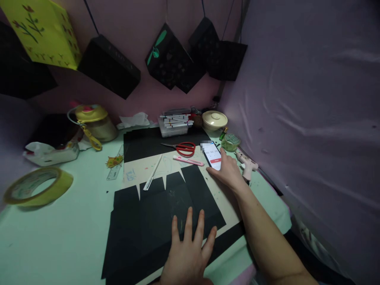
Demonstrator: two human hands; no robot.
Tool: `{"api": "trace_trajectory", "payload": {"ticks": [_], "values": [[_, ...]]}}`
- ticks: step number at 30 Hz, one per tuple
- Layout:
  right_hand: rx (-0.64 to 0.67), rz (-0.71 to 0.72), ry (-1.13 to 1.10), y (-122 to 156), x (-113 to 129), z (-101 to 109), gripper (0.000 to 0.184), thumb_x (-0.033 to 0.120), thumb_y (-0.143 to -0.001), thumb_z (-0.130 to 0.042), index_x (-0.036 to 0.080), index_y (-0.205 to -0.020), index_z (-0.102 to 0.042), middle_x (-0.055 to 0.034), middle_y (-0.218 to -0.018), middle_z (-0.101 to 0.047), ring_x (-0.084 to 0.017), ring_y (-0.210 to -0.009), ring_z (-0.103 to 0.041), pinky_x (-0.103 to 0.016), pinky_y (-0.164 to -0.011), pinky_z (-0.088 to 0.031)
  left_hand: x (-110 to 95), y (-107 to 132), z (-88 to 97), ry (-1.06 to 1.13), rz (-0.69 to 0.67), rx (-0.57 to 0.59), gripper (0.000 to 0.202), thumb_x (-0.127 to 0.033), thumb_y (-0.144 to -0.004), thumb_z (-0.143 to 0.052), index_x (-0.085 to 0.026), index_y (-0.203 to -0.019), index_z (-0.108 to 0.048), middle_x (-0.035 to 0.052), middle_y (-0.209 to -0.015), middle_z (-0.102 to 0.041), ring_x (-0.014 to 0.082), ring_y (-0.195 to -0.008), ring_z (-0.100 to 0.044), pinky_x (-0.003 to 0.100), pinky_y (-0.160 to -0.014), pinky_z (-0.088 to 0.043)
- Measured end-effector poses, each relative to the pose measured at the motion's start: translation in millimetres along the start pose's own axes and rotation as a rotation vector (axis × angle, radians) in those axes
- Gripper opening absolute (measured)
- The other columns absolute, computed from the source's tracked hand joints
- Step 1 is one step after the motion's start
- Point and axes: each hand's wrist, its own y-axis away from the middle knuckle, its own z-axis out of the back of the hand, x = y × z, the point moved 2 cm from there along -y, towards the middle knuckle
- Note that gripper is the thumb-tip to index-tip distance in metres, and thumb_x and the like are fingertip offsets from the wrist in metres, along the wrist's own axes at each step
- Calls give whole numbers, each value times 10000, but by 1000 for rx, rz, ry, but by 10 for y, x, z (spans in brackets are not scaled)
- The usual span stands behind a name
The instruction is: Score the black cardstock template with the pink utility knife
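My left hand [188, 253] lies flat with its fingers spread on a black card sheet [154, 215] cut with notched flaps along its far edge. At the right, my right hand [228, 171] has its thumb and a finger at the near end of a phone [211, 154], gripping it by the edges. A timer at zeros and a red button show on its screen. Beyond the card lie a pink utility knife [188, 160] and red-handled scissors [185, 149]. A white pen-like tool [152, 174] touches the card's flaps.
Clear yellowish tape [63, 183], a ruler [115, 172] and a yellow-lidded jar [99, 122] stand left. Markers in a box [175, 122], a lidded bowl [214, 120], green tape [230, 141] and a glue gun [247, 163] line the back and right. Black paper boxes [109, 65] hang above.
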Motion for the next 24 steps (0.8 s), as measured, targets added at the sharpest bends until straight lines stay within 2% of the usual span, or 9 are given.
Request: {"api": "trace_trajectory", "payload": {"ticks": [6, 8, 12, 19, 21, 24], "values": [[-14, 5, -1, -8, -8, -16, 939, 556, -767, -605, 112, -1497, -217, -211, -1270, -538, -377, -1155, -483, -417, -914, -379, -19, -14, -151, -92, 24, -75, 1067, -735, -701, -624, -311, -1530, -103, 215, -1577, -143, 548, -1397, -71, 822, -940, -121], [-21, 9, -2, -6, -11, -20, 933, 557, -770, -604, 111, -1495, -221, -210, -1264, -541, -374, -1153, -487, -417, -916, -379, -20, -18, -188, -99, 24, -82, 1074, -744, -703, -611, -309, -1531, -83, 214, -1578, -141, 548, -1398, -68, 822, -939, -120], [-31, 15, 1, -4, -15, -24, 922, 550, -772, -607, 111, -1491, -233, -210, -1260, -543, -372, -1152, -490, -414, -917, -382, -10, -19, -186, -48, 7, -75, 1009, -795, -744, -501, -316, -1531, -90, 219, -1577, -140, 541, -1398, -94, 817, -936, -135], [-24, 10, -8, -14, -16, -29, 927, 554, -767, -601, 113, -1494, -231, -209, -1264, -542, -378, -1152, -490, -423, -914, -389, -11, -17, -151, -8, 15, -50, 998, -786, -744, -518, -324, -1529, -110, 223, -1577, -131, 539, -1402, -73, 820, -936, -108], [-25, 13, -10, -14, -20, -28, 933, 557, -763, -601, 110, -1494, -233, -210, -1269, -540, -380, -1156, -489, -425, -916, -389, -22, -17, -162, -9, 11, -28, 1006, -778, -738, -538, -329, -1529, -109, 213, -1581, -128, 537, -1403, -69, 815, -942, -116], [-35, 28, -25, -9, -31, -16, 944, 577, -755, -601, 110, -1492, -241, -207, -1299, -528, -383, -1178, -476, -427, -922, -389, -31, -19, -201, -79, 41, -62, 1092, -706, -687, -662, -323, -1531, -85, 208, -1586, -112, 541, -1404, -8, 815, -953, -65]]}}
